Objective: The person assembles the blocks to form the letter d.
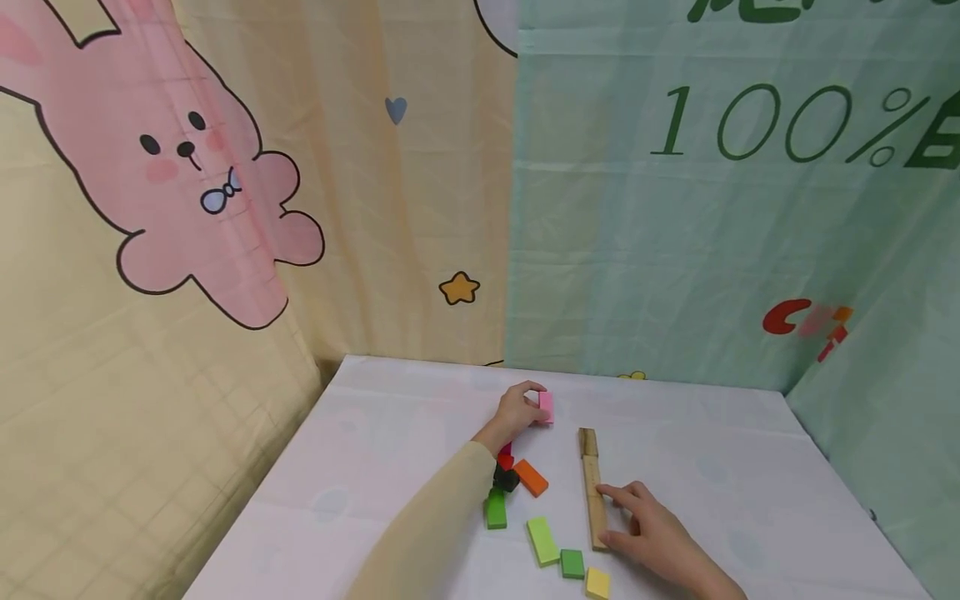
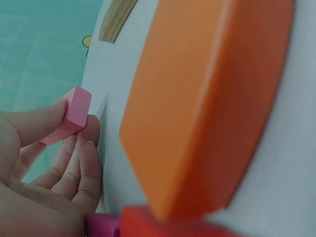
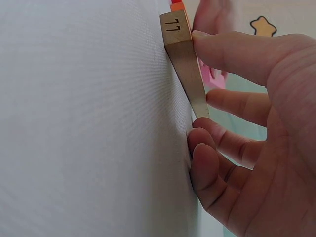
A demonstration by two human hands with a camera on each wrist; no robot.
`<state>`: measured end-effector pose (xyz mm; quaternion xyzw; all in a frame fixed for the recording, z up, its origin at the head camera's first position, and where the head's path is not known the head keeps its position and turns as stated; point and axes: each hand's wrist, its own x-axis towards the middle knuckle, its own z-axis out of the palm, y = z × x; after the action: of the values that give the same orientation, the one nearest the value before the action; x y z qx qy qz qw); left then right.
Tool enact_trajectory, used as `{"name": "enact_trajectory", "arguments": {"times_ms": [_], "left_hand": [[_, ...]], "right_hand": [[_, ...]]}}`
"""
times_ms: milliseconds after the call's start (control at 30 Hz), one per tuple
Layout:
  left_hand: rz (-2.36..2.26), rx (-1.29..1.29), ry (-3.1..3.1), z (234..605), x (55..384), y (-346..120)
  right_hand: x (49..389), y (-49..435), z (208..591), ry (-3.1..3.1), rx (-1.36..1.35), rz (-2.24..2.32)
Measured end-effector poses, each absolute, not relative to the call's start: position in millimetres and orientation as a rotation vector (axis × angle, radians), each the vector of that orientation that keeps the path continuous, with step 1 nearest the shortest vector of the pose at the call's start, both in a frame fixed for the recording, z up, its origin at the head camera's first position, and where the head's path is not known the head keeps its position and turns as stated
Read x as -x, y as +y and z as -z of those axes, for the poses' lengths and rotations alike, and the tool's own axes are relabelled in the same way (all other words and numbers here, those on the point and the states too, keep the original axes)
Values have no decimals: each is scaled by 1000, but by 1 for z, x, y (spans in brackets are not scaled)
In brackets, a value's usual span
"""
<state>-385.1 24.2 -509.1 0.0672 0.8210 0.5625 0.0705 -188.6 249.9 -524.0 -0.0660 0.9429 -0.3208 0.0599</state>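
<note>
My left hand (image 1: pixel 516 410) holds a pink block (image 1: pixel 547 407) between thumb and fingers, over the far part of the table. In the left wrist view the thumb lies on one face of the pink block (image 2: pixel 78 108) and fingertips are on the other side. At the right, my right hand (image 1: pixel 651 532) touches the side of a straight row of plain wooden blocks (image 1: pixel 592 492) with thumb and index fingertips. The right wrist view shows the near end of a wooden block (image 3: pixel 174 28) marked with digits; the other fingers are bent beside it, holding nothing.
Left of the wooden row lie an orange block (image 1: pixel 532 477), a black block (image 1: pixel 507 478), a red block (image 1: pixel 506 461) and a green block (image 1: pixel 497 509). Nearer are a lime block (image 1: pixel 542 541), a small green block (image 1: pixel 572 563) and a yellow block (image 1: pixel 597 582). Printed curtains hang behind the white table (image 1: pixel 697 467).
</note>
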Motion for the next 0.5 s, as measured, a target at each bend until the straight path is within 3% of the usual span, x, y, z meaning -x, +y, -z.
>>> {"name": "enact_trajectory", "arguments": {"times_ms": [500], "left_hand": [[-1692,-209,2512,513,384,52]], "right_hand": [[187,252,522,2848,257,994]]}}
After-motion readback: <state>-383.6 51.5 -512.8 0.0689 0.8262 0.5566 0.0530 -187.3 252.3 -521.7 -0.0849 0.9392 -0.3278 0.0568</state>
